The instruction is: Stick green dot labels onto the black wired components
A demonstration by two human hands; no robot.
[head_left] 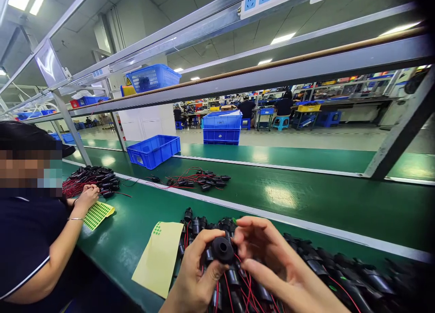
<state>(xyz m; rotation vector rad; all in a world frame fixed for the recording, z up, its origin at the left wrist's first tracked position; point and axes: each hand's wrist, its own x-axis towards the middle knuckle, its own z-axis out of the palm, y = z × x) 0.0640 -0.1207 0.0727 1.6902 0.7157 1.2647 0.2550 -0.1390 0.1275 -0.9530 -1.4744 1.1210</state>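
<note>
Head view — both hands' fingers, left hand [197, 276] and right hand [272, 263], pinch one black connector [222, 248].

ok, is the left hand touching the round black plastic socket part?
Touching. The head view shows the left hand with thumb and fingers wrapped against the round black plastic socket part, no gap.

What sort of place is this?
Probably an electronics assembly factory: long green benches, piles of black wired parts, blue crates, and more workers at stations behind. Both hands hold one black part.

Left hand [195, 276] and right hand [272, 258] close together — fingers curled, fingertips nearly meeting.
</note>
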